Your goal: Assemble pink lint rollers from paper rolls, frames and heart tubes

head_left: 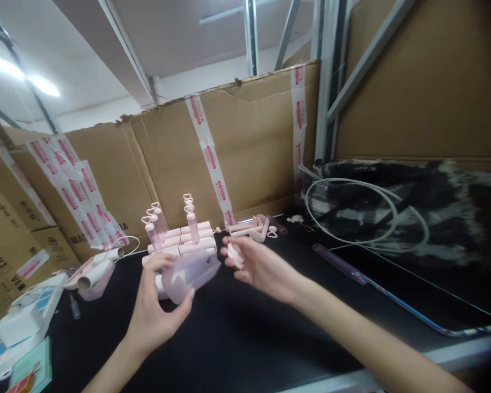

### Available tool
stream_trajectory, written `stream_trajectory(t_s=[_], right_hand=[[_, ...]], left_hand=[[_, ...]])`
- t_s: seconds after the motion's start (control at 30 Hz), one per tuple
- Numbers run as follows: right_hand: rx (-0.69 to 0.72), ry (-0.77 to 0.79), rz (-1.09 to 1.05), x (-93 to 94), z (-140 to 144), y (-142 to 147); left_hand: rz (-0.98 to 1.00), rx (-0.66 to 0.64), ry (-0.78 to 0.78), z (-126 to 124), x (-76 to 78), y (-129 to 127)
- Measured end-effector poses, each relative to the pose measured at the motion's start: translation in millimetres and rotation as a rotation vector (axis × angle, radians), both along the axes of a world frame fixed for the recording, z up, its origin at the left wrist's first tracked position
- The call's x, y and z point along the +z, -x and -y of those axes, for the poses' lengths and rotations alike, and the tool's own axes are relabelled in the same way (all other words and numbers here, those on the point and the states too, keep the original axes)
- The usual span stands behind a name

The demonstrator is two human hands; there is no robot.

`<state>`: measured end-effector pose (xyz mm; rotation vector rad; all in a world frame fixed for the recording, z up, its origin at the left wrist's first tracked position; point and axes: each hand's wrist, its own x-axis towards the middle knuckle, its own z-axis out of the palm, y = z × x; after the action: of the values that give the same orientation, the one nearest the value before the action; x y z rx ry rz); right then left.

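Pink tubes (188, 240) stacked behind left hand (155, 311); cardboard wall (245, 158) beyond.
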<state>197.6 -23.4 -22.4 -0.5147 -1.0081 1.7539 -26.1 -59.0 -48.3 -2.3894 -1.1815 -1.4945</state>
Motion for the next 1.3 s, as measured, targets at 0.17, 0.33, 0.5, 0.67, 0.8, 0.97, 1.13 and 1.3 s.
stream_trajectory(t_s=[0.17,0.33,0.5,0.67,0.8,0.97,1.13,1.3], right_hand=[[-0.638,-0.527,0.462,14.0,-30,-46],[-0.826,-0.898,1.124,-5.7,-58,-63],[-0.723,-1.26,1.472,-21.0,-56,-44],[-0.605,-1.364,1.594,-26.3,-45,-34],[-0.527,-1.243,1.391,-26.2,-38,-39],[-0.457,-1.044,1.107,-26.2,-43,-46],[-0.504,-1.03,1.073,-28.2,-49,-47],[-0.53,-1.079,1.143,-33.4,-46,-43]], left_hand=[[-0.146,-0.163,0.489,-6,-30.6,-7],[-0.431,-0.161,0.34,-9,-40.9,-9],[-0.489,-0.16,0.253,-13,-58.8,-4],[-0.517,-0.15,0.198,-9,-66.2,2],[-0.509,-0.14,0.196,-7,-65.0,1],[-0.493,-0.142,0.196,-8,-64.3,1],[-0.478,-0.146,0.216,-6,-62.3,1],[-0.458,-0.156,0.243,-7,-61.9,0]])
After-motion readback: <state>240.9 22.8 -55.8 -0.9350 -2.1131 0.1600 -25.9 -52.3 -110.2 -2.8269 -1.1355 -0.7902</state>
